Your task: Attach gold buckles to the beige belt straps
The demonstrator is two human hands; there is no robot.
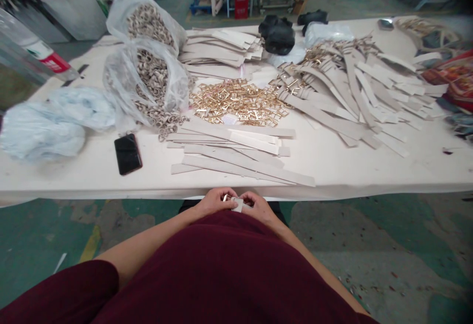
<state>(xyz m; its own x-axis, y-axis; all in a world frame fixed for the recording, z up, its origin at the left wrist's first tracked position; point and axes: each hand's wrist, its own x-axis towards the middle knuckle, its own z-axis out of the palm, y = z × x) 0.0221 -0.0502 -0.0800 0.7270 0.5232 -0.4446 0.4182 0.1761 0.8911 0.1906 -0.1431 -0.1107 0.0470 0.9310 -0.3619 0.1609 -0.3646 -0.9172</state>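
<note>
Close to my body, at the table's front edge, my left hand (214, 201) and my right hand (261, 210) meet with fingers bent. Between them is a pale beige strap (238, 206), pinched by both; most of it is hidden by the fingers and my shirt. Something small and shiny shows at the left fingertips, too small to name surely. Just beyond my hands lie several flat beige straps (236, 159) in a loose stack. Behind these is a heap of gold buckles (240, 99).
Two clear bags (172, 92) of beige rings stand left of the buckles, some rings spilling out. A phone (127, 154) lies front left, near crumpled plastic bags (40, 129). Straps with buckles (347, 92) pile up at the right. A bottle (48, 57) stands far left.
</note>
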